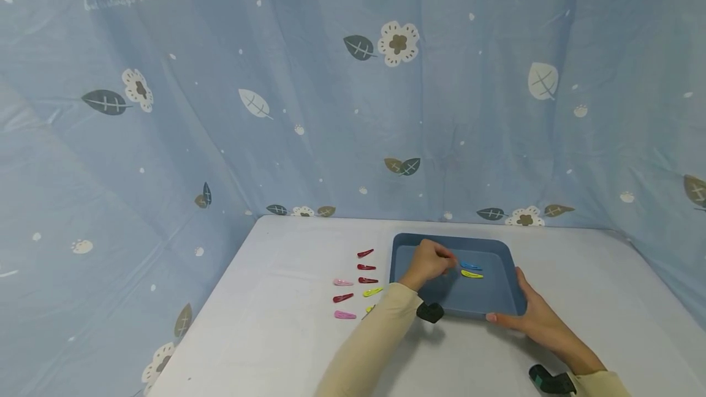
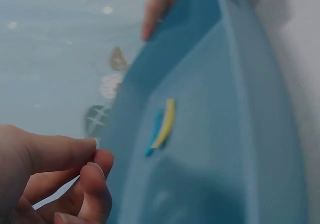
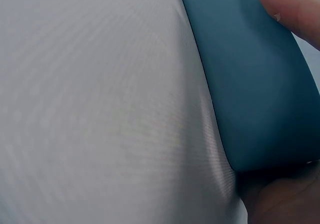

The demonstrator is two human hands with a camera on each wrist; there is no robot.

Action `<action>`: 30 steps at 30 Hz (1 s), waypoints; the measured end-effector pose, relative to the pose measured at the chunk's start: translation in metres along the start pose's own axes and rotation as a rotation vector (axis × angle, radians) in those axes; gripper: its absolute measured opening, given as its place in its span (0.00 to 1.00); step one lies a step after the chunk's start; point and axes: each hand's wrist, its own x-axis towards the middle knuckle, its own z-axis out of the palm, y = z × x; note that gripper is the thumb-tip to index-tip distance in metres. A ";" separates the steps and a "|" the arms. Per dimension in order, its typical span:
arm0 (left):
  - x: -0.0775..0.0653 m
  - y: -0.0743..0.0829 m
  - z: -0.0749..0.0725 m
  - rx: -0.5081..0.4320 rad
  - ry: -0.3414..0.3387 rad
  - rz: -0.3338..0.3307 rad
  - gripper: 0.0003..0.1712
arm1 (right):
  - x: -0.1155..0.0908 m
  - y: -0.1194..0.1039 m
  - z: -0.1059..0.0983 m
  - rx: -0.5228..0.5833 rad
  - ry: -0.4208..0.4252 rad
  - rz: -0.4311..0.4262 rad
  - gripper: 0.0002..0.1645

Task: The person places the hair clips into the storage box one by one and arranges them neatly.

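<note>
Above the inside of a blue-grey tray, my left hand has its thumb and fingertips drawn together. They pinch a small hair clip, mostly hidden by the fingers; its colour is one thing I cannot tell. Just right of those fingertips a blue hair clip and a yellow hair clip lie side by side on the tray floor. In the left wrist view the same yellow clip shows beyond the pinching fingers. My right hand grips the tray's near right corner, thumb along the front wall, fingers along the right side.
Left of the tray, several hair clips lie on the white table: dark red clips, pink clips and yellow ones. My left sleeve partly covers a clip. A blue patterned curtain hangs behind the table.
</note>
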 end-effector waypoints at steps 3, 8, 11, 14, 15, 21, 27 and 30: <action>-0.003 0.004 -0.014 -0.004 -0.006 0.020 0.04 | 0.000 0.000 0.000 0.000 0.008 -0.010 0.81; -0.015 0.013 -0.044 -0.029 -0.014 0.052 0.07 | -0.001 0.002 0.000 -0.006 0.025 -0.037 0.81; -0.023 0.016 -0.064 -0.047 -0.006 0.075 0.09 | -0.001 0.003 0.000 -0.008 0.028 -0.050 0.81; -0.030 0.015 -0.082 -0.051 0.023 0.083 0.10 | 0.000 0.003 0.001 -0.008 0.027 -0.049 0.81; -0.033 0.015 -0.088 -0.051 0.034 0.091 0.11 | 0.000 0.003 0.001 -0.009 0.025 -0.044 0.81; -0.046 0.012 -0.117 -0.024 0.088 0.151 0.11 | 0.002 0.004 0.002 -0.012 0.031 -0.032 0.82; -0.057 0.007 -0.141 -0.063 0.147 0.130 0.11 | 0.002 0.005 0.002 -0.010 0.034 -0.042 0.82; -0.061 0.004 -0.149 -0.084 0.190 0.111 0.12 | 0.001 0.005 0.002 -0.007 0.038 -0.043 0.82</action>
